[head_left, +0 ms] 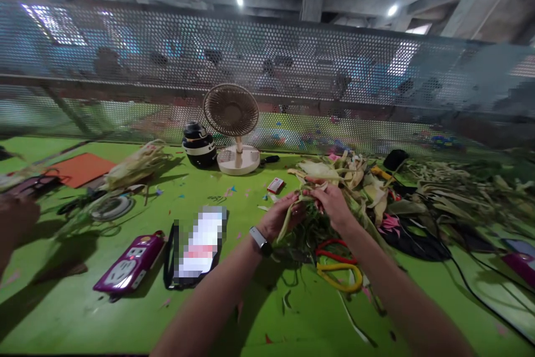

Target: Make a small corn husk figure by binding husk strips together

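Observation:
My left hand (pixel 284 215), with a watch (pixel 261 241) on its wrist, pinches a pale green corn husk strip (pixel 285 223) that hangs down beside its fingers. My right hand (pixel 333 206) is closed on the same husk piece from the other side, the fingertips of both hands nearly meeting. Behind them lies a loose heap of dried corn husks (pixel 355 170). Below the right wrist a red loop (pixel 337 249) and a yellow loop (pixel 345 280) look like scissors handles, their blades hidden under scraps.
A fan (pixel 232 112), black jar (pixel 199 148) and small red-white box (pixel 276 185) stand behind. Left lie a phone (pixel 200 245), purple power strip (pixel 131 262) and husk bundle (pixel 136 165). Another person's hand (pixel 19 213) is at far left. A black cable (pixel 472 290) crosses the right.

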`<action>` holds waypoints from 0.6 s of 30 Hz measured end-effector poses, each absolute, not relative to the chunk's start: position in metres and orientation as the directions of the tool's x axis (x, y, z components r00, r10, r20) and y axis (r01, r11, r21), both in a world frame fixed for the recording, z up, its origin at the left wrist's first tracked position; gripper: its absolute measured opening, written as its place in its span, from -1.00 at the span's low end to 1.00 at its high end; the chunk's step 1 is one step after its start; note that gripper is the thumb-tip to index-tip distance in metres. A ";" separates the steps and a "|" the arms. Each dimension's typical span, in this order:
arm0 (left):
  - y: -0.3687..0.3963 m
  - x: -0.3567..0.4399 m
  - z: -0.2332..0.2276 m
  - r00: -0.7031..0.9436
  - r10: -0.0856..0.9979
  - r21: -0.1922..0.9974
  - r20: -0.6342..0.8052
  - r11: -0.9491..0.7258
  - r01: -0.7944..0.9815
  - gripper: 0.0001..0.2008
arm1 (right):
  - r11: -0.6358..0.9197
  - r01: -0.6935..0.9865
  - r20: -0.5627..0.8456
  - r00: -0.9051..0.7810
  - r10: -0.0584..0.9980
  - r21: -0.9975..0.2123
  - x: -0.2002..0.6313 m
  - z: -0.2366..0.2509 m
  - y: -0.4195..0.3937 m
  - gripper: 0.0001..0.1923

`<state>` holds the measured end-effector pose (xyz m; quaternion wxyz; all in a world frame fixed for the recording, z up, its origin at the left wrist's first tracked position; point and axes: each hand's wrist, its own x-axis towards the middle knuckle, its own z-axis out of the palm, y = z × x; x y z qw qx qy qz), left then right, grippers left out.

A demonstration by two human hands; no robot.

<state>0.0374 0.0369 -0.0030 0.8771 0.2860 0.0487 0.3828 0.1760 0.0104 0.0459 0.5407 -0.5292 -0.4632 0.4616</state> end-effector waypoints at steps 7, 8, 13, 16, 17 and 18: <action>0.045 0.037 -0.016 0.660 0.751 0.416 -0.002 0.601 -0.682 -0.85 | 0.049 -0.088 0.037 0.139 0.990 -0.995 0.175 0.037 0.013 -0.44; 0.046 0.037 -0.017 0.661 0.751 0.412 -0.014 0.606 -0.680 -0.84 | 0.049 -0.075 0.039 0.129 0.991 -0.996 0.175 0.036 0.013 -0.41; 0.049 0.036 -0.021 0.721 0.693 0.342 -0.013 0.680 -0.648 -0.83 | 0.006 -0.022 0.004 0.098 0.995 -1.000 0.176 0.031 0.017 -0.29; 0.050 0.036 -0.020 0.736 0.677 0.306 -0.020 0.705 -0.640 -0.85 | 0.008 -0.022 0.006 0.115 0.993 -1.000 0.177 0.030 0.018 -0.33; 0.050 0.036 -0.020 0.734 0.678 0.304 -0.025 0.705 -0.641 -0.85 | 0.016 -0.016 0.014 0.116 0.993 -1.000 0.177 0.030 0.018 -0.36; 0.050 0.035 -0.020 0.734 0.679 0.304 -0.027 0.705 -0.641 -0.85 | 0.023 -0.008 0.022 0.115 0.993 -1.000 0.176 0.030 0.017 -0.39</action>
